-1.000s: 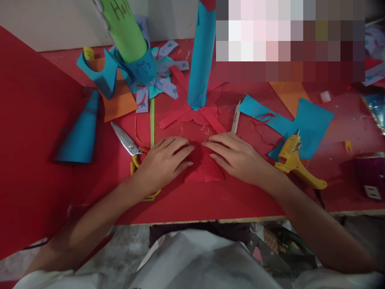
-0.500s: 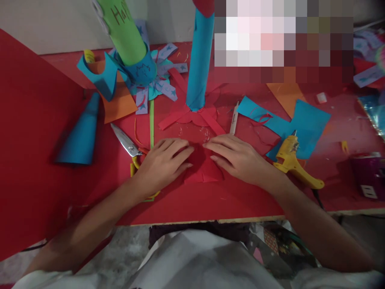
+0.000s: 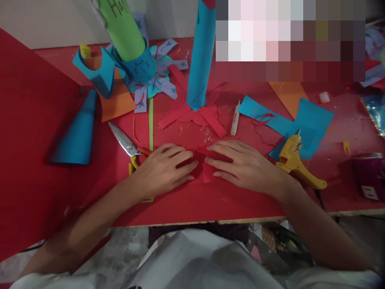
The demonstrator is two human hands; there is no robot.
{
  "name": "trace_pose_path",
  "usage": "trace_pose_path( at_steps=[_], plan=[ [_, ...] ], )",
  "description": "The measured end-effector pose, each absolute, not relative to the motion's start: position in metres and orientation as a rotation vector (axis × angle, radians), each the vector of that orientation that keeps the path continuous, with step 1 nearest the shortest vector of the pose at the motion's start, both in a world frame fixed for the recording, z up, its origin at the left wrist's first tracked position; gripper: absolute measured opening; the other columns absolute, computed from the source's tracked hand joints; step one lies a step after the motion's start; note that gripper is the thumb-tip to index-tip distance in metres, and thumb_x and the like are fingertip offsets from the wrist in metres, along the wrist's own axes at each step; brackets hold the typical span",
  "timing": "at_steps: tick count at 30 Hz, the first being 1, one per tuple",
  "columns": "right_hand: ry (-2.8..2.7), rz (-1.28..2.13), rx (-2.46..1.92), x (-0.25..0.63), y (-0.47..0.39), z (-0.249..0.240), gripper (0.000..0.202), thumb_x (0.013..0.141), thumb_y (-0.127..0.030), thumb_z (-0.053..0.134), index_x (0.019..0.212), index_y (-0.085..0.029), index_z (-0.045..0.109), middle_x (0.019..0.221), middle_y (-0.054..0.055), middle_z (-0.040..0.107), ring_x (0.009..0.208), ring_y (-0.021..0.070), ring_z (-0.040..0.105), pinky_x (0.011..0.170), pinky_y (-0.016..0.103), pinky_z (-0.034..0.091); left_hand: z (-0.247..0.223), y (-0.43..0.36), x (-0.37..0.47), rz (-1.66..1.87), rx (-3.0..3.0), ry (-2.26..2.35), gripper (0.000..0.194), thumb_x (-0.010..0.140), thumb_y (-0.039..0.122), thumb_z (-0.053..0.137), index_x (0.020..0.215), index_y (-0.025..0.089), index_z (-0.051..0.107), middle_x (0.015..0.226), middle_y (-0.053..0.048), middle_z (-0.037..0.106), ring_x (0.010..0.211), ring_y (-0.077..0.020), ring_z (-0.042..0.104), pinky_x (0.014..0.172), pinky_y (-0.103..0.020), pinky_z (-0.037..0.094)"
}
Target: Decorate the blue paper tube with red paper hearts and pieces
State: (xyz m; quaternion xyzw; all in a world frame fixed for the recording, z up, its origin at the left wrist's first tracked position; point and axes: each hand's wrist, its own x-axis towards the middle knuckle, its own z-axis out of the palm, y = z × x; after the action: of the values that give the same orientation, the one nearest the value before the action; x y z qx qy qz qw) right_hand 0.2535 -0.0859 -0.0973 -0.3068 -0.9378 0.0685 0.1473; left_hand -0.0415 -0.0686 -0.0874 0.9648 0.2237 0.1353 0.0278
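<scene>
A piece of red paper (image 3: 204, 170) lies on the red table in front of me, much of it hidden under my fingers. My left hand (image 3: 170, 168) rests on its left part, palm down with fingers stretched out. On the right part, my right hand (image 3: 240, 164) lies with its fingers spread flat. Just beyond stands a blue paper tube (image 3: 201, 60) on a red paper base (image 3: 195, 116) with strips fanning out. Scissors (image 3: 124, 140) with metal blades lie left of my left hand, their handles partly covered.
A yellow glue gun (image 3: 293, 158) lies near my right forearm, beside blue paper (image 3: 314, 124). A white marker (image 3: 235, 118) sits behind my right hand. At left are a blue paper cone (image 3: 78, 132), orange paper (image 3: 118, 102) and a green tube (image 3: 123, 34).
Both hands have moved slightly nearer to me and now lie flatter over the red paper, covering more of its near edge. The view has shifted a little.
</scene>
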Motion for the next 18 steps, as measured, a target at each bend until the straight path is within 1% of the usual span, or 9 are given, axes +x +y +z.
trace_pose_path(
  at_steps=[4,6,8,11,18],
  plan=[
    [-2.687,0.192,-0.729,0.2546,-0.0868,-0.0993,0.027,0.105,-0.023,0.061,0.125,-0.023,0.079,0.129,0.010,0.077,0.120,0.0255,0.070,0.109,0.044,0.059,-0.0874,-0.0687,-0.0418,0.498,3.006,0.560,0.017,0.107,0.028,0.062,0.114,0.019,0.075,0.110,-0.004,0.080,0.102,-0.0198,0.074,0.101,-0.037,0.055],
    [-2.681,0.203,-0.653,0.2565,-0.0867,-0.1008,0.025,0.104,-0.023,0.061,0.122,-0.022,0.079,0.129,0.009,0.077,0.118,0.0255,0.071,0.106,0.044,0.060,-0.0876,-0.0688,-0.0430,0.497,3.008,0.521,0.017,0.108,0.030,0.061,0.109,0.021,0.075,0.108,-0.003,0.080,0.102,-0.0184,0.074,0.103,-0.037,0.054],
    [-2.684,0.211,-0.624,0.2578,-0.0865,-0.1015,0.025,0.105,-0.025,0.062,0.121,-0.020,0.080,0.129,0.010,0.077,0.117,0.0265,0.071,0.104,0.045,0.061,-0.0881,-0.0689,-0.0443,0.476,3.004,0.501,0.020,0.109,0.032,0.058,0.109,0.022,0.075,0.110,-0.003,0.081,0.105,-0.0189,0.074,0.103,-0.037,0.053],
    [-2.709,0.211,-0.623,0.2579,-0.0864,-0.1006,0.025,0.105,-0.026,0.062,0.122,-0.020,0.079,0.131,0.010,0.076,0.119,0.0269,0.070,0.104,0.045,0.061,-0.0890,-0.0687,-0.0455,0.455,2.990,0.480,0.023,0.110,0.034,0.056,0.116,0.022,0.075,0.114,-0.004,0.080,0.108,-0.0208,0.073,0.101,-0.038,0.054],
    [-2.742,0.193,-0.629,0.2560,-0.0873,-0.0992,0.023,0.102,-0.023,0.066,0.120,-0.019,0.080,0.129,0.012,0.077,0.119,0.0286,0.070,0.104,0.047,0.061,-0.0892,-0.0684,-0.0464,0.352,2.969,0.466,0.021,0.106,0.032,0.063,0.121,0.022,0.073,0.120,-0.006,0.077,0.112,-0.0236,0.071,0.103,-0.040,0.053]
  ],
)
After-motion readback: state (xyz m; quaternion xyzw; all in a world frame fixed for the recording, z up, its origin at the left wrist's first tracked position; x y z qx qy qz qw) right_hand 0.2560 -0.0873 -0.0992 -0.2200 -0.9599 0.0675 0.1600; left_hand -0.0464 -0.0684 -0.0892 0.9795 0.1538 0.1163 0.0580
